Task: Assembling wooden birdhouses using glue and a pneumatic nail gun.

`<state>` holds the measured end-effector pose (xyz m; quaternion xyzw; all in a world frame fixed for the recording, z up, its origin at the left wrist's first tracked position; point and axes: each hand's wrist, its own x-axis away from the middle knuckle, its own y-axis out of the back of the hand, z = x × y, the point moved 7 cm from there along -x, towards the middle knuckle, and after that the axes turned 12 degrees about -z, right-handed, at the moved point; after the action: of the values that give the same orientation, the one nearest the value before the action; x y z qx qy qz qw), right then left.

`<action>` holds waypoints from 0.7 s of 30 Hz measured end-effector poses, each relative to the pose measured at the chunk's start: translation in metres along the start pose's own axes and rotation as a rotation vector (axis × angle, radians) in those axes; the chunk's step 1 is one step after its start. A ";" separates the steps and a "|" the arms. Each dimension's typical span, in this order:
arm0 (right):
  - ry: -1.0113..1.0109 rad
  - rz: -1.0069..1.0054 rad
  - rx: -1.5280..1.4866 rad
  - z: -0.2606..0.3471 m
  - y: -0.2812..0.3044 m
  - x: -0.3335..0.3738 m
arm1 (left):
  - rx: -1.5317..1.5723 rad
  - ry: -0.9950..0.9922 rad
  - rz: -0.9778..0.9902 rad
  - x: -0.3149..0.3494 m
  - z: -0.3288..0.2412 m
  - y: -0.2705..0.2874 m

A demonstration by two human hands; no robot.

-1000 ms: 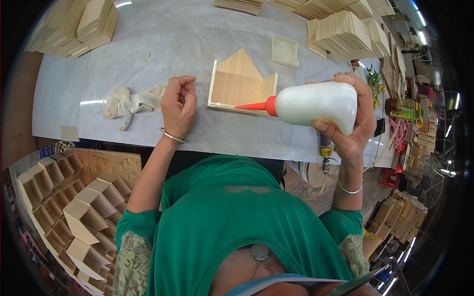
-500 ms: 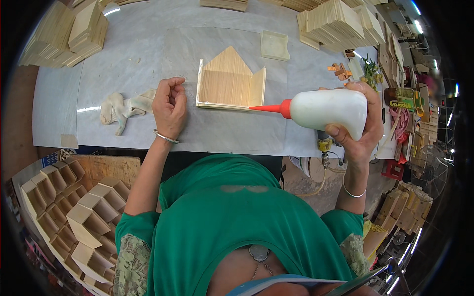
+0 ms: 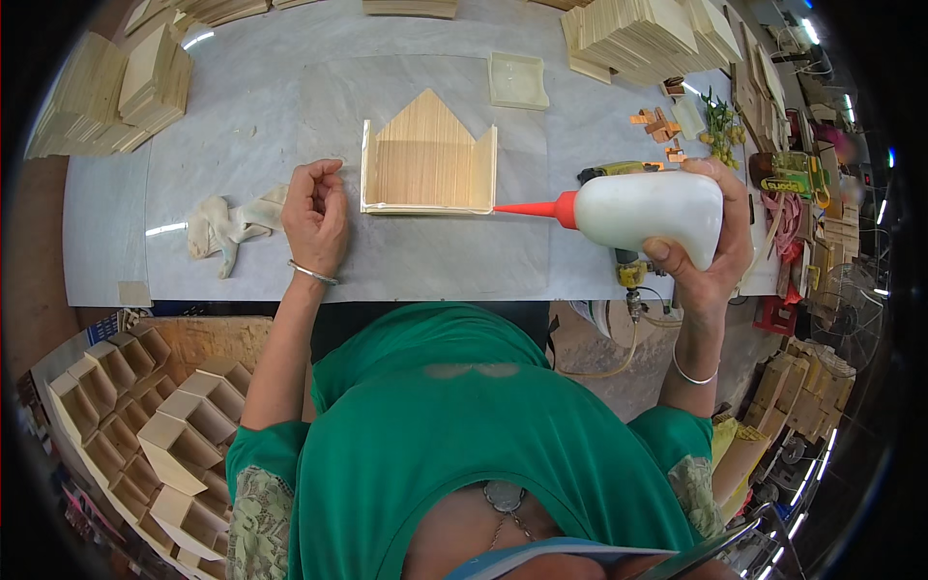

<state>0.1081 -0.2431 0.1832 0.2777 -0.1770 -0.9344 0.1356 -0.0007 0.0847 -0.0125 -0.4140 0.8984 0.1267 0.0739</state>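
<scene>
A small pale wooden box [image 3: 425,159] with a pointed back panel, two low side walls and a front edge lies on the table before me. White glue shows along its front edge. My right hand [image 3: 713,266] is wrapped round a white squeeze glue bottle [image 3: 638,215], held sideways. The bottle's red nozzle [image 3: 532,208] points left, its tip at the box's front right corner. My left hand [image 3: 317,220] rests just left of the box, fingers curled in with nothing visible in them. Beside it lies a crumpled pale cloth or glove [image 3: 224,232].
Stacks of thin wooden panels stand at the far left [image 3: 150,82] and far right [image 3: 638,39]. A shallow pale tray [image 3: 517,81] sits behind the box. A yellow-black power tool [image 3: 630,271] is by the table's right front edge. Several open wooden boxes [image 3: 193,425] stand lower left.
The nozzle tip has slid right along the box's front edge to its right corner. The whole view has shifted slightly. My left hand stays curled beside the box.
</scene>
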 end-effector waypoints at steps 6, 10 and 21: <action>-0.071 -0.053 -0.004 -0.006 0.002 -0.004 | 0.023 0.006 0.012 -0.001 0.006 -0.003; -0.026 -0.079 0.029 -0.008 0.002 -0.011 | 0.025 0.010 0.016 -0.002 0.001 0.000; -0.007 -0.107 0.037 -0.014 -0.005 -0.031 | 0.053 0.026 0.021 0.001 0.001 -0.002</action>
<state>0.1405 -0.2319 0.1845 0.2862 -0.1797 -0.9378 0.0794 0.0005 0.0834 -0.0142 -0.4042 0.9066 0.0980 0.0720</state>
